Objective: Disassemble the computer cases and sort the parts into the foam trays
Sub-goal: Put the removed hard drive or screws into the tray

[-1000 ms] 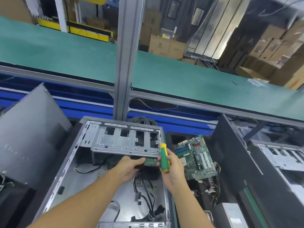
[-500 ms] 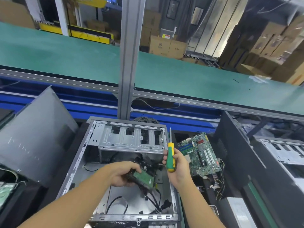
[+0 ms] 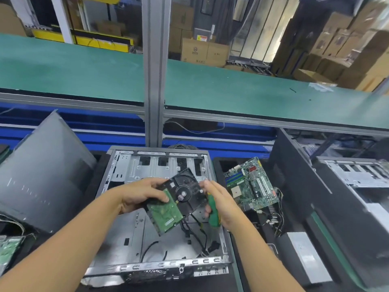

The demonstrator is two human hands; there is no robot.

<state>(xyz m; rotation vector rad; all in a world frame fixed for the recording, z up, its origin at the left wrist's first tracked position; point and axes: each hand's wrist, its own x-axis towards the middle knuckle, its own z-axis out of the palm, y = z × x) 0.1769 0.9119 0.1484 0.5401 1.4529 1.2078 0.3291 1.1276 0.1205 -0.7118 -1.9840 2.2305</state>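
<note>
Drive (image 3: 186, 196), long axis diagonal, sits gripped in left hand (image 3: 143, 194); right hand (image 3: 223, 204), clutching screwdriver (image 3: 213, 213), lies at its right edge.

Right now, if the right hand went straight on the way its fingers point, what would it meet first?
Probably the hard drive that the left hand holds. The right hand, gripping the green screwdriver, points at its right edge; whether they touch is unclear.
</note>
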